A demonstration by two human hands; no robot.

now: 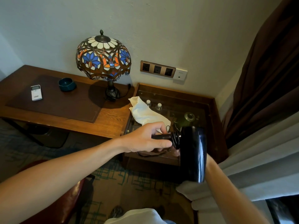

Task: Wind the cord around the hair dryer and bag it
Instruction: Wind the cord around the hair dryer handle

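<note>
The glossy black hair dryer (193,152) is held in the air above the front edge of the glass-topped wooden cabinet (210,101), to the right of the wooden desk (111,117). Its black coiled cord (175,139) is wound around the handle next to the body. The left hand (145,139) grips the handle end. The right hand (175,151) is mostly hidden behind the dryer; its grasp cannot be determined. The crumpled white cloth bag (145,113) lies on the cabinet's glass top, near its left edge.
</note>
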